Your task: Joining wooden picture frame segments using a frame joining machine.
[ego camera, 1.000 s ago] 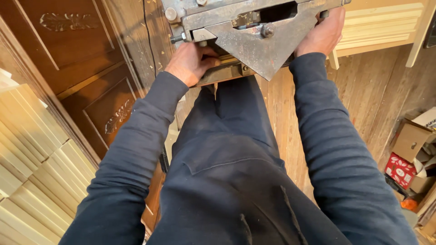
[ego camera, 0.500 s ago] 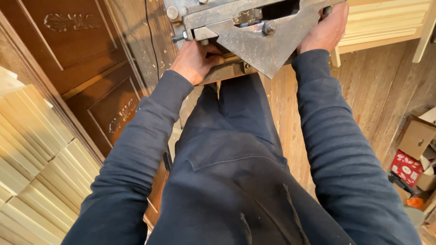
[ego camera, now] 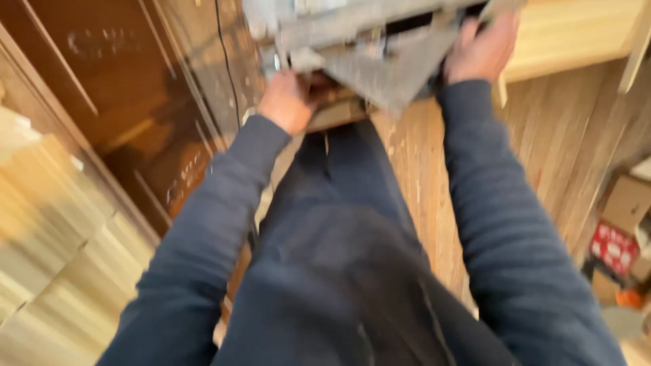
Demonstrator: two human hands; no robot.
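A heavy grey metal tool (ego camera: pixel 380 47) with a flat triangular plate is held out in front of me at the top of the head view. My left hand (ego camera: pixel 288 102) grips its underside at the left, beside a wooden piece (ego camera: pixel 336 112). My right hand (ego camera: pixel 481 51) grips its right end. Both arms wear dark blue sleeves. The frame is blurred, so the fingers are hard to make out.
Dark carved wooden door panels (ego camera: pixel 115 115) lie at the left. Pale wooden slats (ego camera: pixel 47 224) are stacked at the lower left. Light wooden boards (ego camera: pixel 569 34) sit at the upper right. Cardboard boxes (ego camera: pixel 624 210) stand at the right edge on a plank floor (ego camera: pixel 542 149).
The view has shifted and blurred. The metal tool and both hands sit higher in the frame; the grip of both hands is unchanged.
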